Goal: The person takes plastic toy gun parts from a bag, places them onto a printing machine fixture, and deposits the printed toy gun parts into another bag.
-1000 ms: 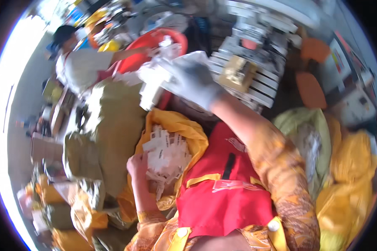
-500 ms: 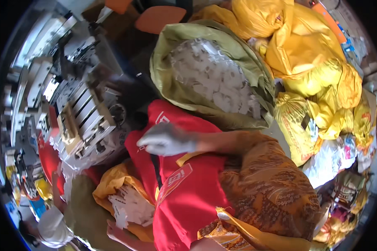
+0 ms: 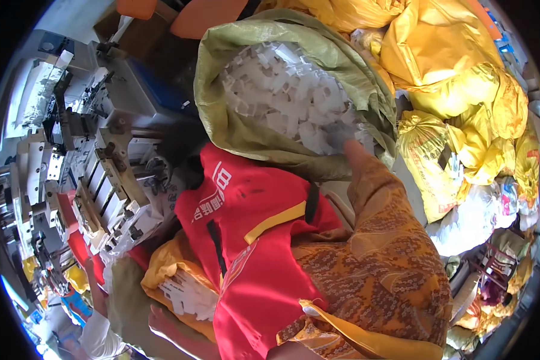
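A grey-white glove covers my right hand (image 3: 338, 137), which reaches down into a large olive-green sack (image 3: 213, 129). The hand touches a heap of small translucent white plastic pieces (image 3: 282, 96); its fingers blend into them and look blurred. Down at the lower left, a bare forearm, apparently mine with my left hand (image 3: 157, 319) at its end, lies beside a smaller orange bag (image 3: 162, 264). Flat white pieces (image 3: 189, 298) with dark marks fill that bag. The left fingers are too indistinct to read. A red apron (image 3: 258, 258) spreads between the two bags.
Metal machinery (image 3: 111, 192) with rails and blocks stands on the left. Several stuffed yellow bags (image 3: 444, 48) pile up at the right, above a white plastic bag (image 3: 474, 222). Another person in white (image 3: 99, 336) is at the lower left. An orange seat (image 3: 207, 17) stands beyond the sack.
My right hand has moved from above the red apron up and right into the green sack, onto the white pieces. The view has shifted slightly; the left forearm stays by the orange bag.
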Tool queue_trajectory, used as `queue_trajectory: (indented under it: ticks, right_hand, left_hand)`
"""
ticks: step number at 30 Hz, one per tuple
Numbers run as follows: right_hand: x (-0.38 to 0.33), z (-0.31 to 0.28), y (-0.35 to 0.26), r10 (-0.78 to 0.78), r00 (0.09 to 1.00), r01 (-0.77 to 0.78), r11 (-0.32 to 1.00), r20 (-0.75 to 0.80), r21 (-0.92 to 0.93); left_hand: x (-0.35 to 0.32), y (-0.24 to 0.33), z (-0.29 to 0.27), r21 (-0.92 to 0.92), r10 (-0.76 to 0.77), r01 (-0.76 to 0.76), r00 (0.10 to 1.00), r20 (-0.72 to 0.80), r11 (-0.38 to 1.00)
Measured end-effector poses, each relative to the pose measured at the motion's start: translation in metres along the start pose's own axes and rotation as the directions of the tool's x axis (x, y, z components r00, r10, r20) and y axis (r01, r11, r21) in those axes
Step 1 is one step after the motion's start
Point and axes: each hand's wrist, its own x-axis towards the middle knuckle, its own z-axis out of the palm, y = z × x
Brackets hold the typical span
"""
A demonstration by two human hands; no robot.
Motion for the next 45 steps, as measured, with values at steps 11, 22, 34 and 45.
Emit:
queue_trajectory:
  ticks: [11, 22, 34, 45]
  right_hand:
    - [0.016, -0.088, -0.049, 0.077, 0.915, 0.118, 0.887, -0.396, 0.446]
    - [-0.087, -0.046, -0.206, -0.595, 0.754, 0.569, 0.381, -0.278, 0.729]
    - [-0.049, -0.06, -0.183, -0.745, 0.601, 0.025, 0.382, 0.291, 0.924]
    - [-0.048, -0.099, -0.198, -0.461, 0.887, 0.063, 0.144, 0.011, 0.988]
  left_hand:
    - [-0.002, 0.028, -0.004, -0.092, 0.017, -0.015, 1.0, 0.022, 0.996]
    - [0.002, 0.097, 0.019, -0.193, 0.247, -0.257, 0.966, -0.072, 0.947]
    - [0.026, 0.139, 0.004, -0.387, 0.204, -0.266, 0.959, -0.195, 0.883]
    - [0.119, 0.22, -0.025, -0.488, 0.15, -0.587, 0.725, -0.673, 0.645]
